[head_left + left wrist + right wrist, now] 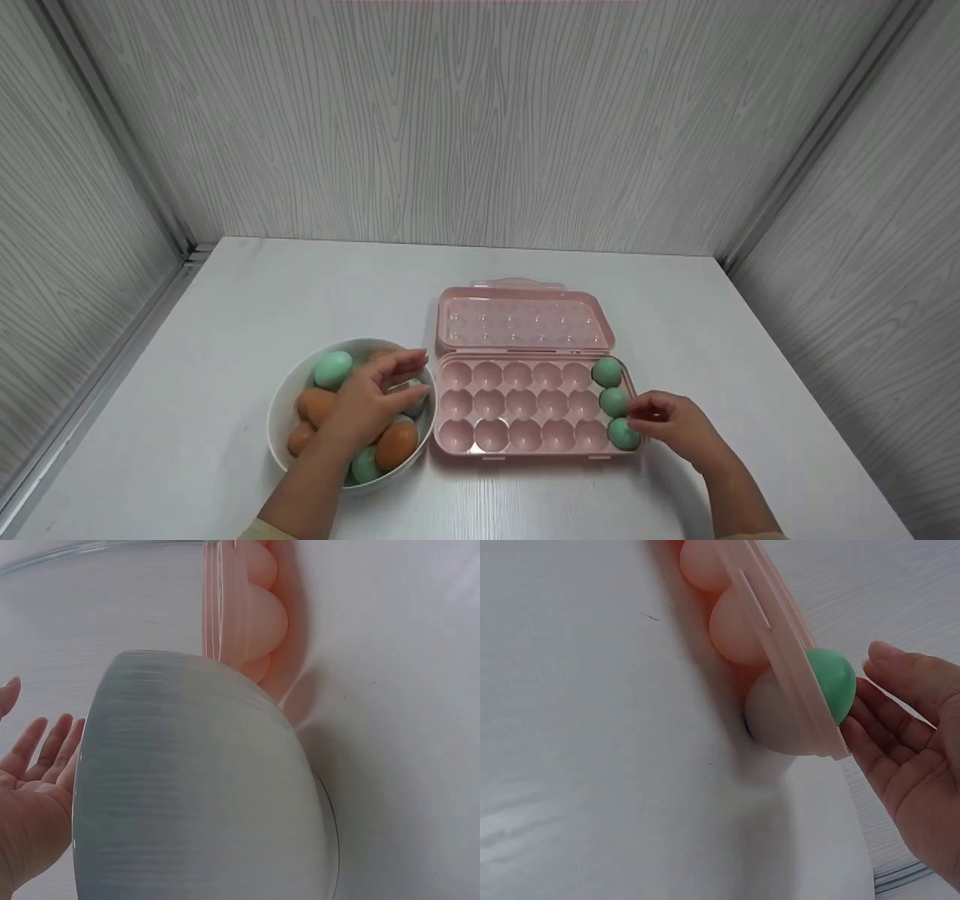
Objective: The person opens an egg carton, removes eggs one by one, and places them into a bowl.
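Observation:
My left hand (367,401) is over the white bowl (276,405), its fingers stretched toward the right rim with nothing held. Brown eggs (396,444) and green eggs (333,369) fill the bowl beneath it. In the left wrist view the bowl's outside (195,780) hides part of the left hand (37,802). A pink egg carton (521,405) lies with its lid back, three green eggs (607,373) down its rightmost column. Beside the front egg (832,682) is my right hand (675,427), fingertips right at the egg and thumb apart from it.
The carton's lid (525,322) lies behind its tray on the white table (360,292). The bowl stands close against the carton's left side. Grey wood-grain panels (465,127) rise at the back and both sides.

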Available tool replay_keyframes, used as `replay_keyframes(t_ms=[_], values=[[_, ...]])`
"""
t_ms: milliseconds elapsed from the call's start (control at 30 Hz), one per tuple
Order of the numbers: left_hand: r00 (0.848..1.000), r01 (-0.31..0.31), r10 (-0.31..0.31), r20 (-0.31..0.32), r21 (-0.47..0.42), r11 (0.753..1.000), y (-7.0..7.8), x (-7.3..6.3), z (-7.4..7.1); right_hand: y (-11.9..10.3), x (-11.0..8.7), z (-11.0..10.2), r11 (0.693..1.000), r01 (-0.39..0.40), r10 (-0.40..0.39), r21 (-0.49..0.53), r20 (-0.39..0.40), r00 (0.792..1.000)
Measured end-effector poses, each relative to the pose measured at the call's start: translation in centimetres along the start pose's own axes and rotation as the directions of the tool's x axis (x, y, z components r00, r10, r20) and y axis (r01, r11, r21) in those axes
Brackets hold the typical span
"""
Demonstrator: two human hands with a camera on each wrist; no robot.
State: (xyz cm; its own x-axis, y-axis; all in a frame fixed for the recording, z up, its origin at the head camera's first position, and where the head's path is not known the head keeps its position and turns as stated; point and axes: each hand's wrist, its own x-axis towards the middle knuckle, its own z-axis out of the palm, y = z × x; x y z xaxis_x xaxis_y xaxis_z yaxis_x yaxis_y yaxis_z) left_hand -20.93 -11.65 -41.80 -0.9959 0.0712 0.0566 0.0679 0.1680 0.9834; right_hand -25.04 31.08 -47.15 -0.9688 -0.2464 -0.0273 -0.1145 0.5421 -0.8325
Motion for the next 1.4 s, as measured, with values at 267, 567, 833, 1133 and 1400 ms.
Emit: replay_keyframes(t_ms=[267, 567, 833, 1133, 1400], values=[[1.0, 0.015, -0.015, 0.009, -0.005, 1.0, -0.2, 0.2, 0.4, 0.4, -0.5, 0.1, 0.976, 0.152, -0.144, -0.156, 0.059, 0.988], [1.0, 0.028, -0.028, 0.009, 0.042, 0.999, -0.4, 0.2, 0.4, 0.1, -0.5, 0.6, 0.916, 0.197, -0.164, -0.348, 0.123, 0.979], [0.999, 0.033, -0.035, 0.036, 0.064, 0.997, -0.6, 0.1, 0.6, -0.5, -0.3, 0.9, 0.887, 0.207, -0.169, -0.414, 0.126, 0.977], [0.998, 0.03, -0.032, 0.05, 0.046, 0.999, -0.3, 0.0, 0.8, -0.8, -0.2, 0.7, 0.878, 0.23, -0.193, -0.419, 0.131, 0.973], [0.996, 0.016, -0.018, 0.085, 0.03, 0.999, -0.4, 0.0, 0.9, -1.2, -0.3, -0.2, 0.932, 0.238, -0.202, -0.272, 0.153, 0.967]])
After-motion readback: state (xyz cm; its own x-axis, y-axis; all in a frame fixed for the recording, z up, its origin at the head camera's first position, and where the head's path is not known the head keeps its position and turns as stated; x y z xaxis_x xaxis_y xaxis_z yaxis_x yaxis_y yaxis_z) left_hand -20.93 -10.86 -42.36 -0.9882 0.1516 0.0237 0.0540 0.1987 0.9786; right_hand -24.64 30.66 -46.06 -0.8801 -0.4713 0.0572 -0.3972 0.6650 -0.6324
